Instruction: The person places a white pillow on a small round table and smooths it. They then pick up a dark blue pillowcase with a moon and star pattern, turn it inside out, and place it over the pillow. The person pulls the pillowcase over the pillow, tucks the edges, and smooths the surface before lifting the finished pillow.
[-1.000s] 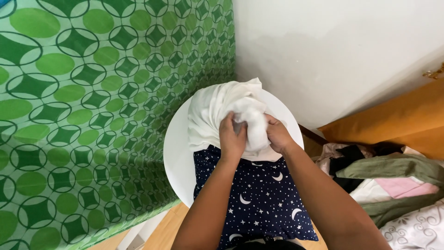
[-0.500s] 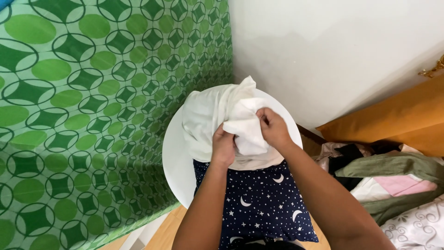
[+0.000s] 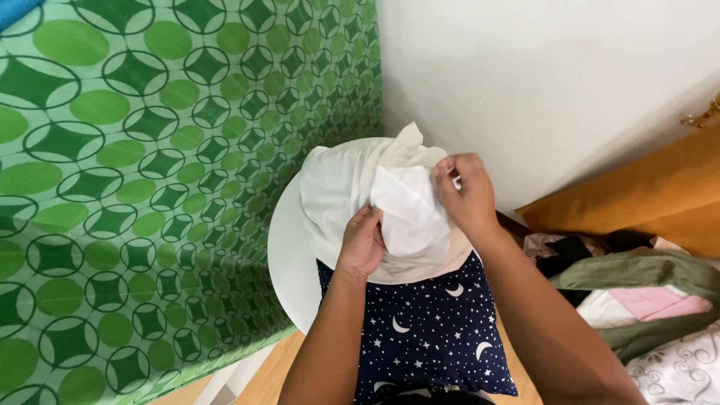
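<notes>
A crumpled cream-white cloth (image 3: 352,187) lies bunched on a round white table (image 3: 289,251). My left hand (image 3: 364,241) grips the cloth's lower folds from the left. Higher up, my right hand (image 3: 465,193) pinches an edge of the same cloth between thumb and fingers and holds it raised. Under the cloth, toward me, a dark blue fabric with white stars and moons (image 3: 427,337) drapes over the table's near edge.
A green sheet with circle and diamond pattern (image 3: 135,187) fills the left side. A white wall (image 3: 547,82) stands behind the table. At right lie an orange-brown surface (image 3: 645,195) and a pile of mixed clothes (image 3: 645,292).
My right hand has risen and moved right, pulling a fold of the white cloth up. My left hand has slid lower on the cloth. The cloth is more spread out.
</notes>
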